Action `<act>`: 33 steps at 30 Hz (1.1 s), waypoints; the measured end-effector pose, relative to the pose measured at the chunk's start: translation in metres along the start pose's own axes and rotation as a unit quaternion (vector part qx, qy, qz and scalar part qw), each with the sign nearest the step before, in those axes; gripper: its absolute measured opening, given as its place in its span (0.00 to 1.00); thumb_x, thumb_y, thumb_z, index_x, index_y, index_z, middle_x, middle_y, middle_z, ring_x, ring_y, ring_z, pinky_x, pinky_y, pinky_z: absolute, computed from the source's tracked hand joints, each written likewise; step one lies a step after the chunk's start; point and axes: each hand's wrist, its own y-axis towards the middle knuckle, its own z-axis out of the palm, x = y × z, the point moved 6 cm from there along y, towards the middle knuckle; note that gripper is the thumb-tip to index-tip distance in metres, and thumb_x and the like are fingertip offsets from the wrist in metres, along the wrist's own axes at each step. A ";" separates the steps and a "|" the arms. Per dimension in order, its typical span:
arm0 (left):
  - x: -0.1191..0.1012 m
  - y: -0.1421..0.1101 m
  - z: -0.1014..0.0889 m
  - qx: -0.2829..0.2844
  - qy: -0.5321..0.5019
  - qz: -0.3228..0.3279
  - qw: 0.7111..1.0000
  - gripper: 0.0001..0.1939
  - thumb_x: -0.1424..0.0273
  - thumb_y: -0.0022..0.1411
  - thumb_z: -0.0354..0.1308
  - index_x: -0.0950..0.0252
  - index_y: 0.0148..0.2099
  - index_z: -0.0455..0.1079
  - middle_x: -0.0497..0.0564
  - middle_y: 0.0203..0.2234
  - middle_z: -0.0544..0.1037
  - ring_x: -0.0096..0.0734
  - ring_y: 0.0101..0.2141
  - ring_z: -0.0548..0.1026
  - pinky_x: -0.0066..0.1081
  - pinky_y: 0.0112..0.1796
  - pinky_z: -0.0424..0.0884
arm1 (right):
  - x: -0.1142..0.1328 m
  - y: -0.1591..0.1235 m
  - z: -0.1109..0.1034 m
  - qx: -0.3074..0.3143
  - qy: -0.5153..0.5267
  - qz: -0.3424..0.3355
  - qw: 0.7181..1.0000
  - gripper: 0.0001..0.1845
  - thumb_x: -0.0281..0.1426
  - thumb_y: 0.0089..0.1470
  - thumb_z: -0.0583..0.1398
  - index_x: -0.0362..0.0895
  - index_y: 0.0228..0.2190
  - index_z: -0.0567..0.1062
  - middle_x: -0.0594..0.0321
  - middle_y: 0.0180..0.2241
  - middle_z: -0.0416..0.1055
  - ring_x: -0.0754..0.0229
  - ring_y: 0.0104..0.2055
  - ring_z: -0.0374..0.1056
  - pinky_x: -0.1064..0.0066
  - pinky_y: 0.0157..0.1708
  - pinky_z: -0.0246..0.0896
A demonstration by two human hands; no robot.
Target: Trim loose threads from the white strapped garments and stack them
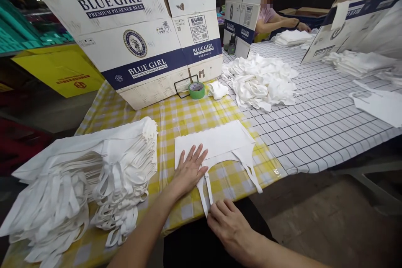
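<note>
From my distant post, I watch the bare left hand (190, 169) lie flat, palm down with fingers spread wide, on a white cloth garment with narrow straps (220, 144). That garment lies spread out on a worktop (188, 115) covered in yellow-and-white checks, its straps pointing toward me. My right hand (224, 222) is narrow, its fingers curled and pinched around the near end of the thin white left-side strap (202, 199), right at the worktop's edge. The other strap lies loose to the right. Left of the garment, well apart, I see a thick stack of folded white garments (125, 146); behind it, a round green roll of tape (197, 91) sits beside a large white-and-blue cardboard box (141, 37).
</note>
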 end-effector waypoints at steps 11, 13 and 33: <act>-0.001 0.005 -0.002 0.009 -0.014 -0.008 1.000 0.27 0.57 0.66 0.37 0.51 0.65 0.38 0.46 0.64 0.40 0.41 0.63 0.39 0.53 0.58 0.37 | -0.006 -0.014 -0.016 -0.043 0.031 0.086 0.995 0.17 0.27 0.52 0.54 0.42 0.46 0.65 0.59 0.34 0.67 0.55 0.36 0.61 0.60 0.42 0.54; -0.010 0.011 -0.002 0.023 -0.044 0.000 0.999 0.28 0.57 0.66 0.36 0.52 0.65 0.35 0.47 0.64 0.41 0.41 0.63 0.39 0.54 0.57 0.39 | -0.033 -0.031 -0.029 -0.111 0.053 0.173 0.977 0.15 0.27 0.54 0.53 0.44 0.45 0.64 0.60 0.33 0.67 0.56 0.35 0.61 0.63 0.37 0.55; -0.093 0.069 0.009 0.067 -0.098 0.142 0.983 0.27 0.60 0.65 0.39 0.51 0.65 0.38 0.43 0.64 0.40 0.37 0.63 0.39 0.53 0.58 0.35 | -0.119 -0.123 -0.010 -0.194 0.361 0.471 0.781 0.12 0.39 0.56 0.53 0.45 0.29 0.71 0.64 0.27 0.60 0.61 0.29 0.60 0.71 0.30 0.57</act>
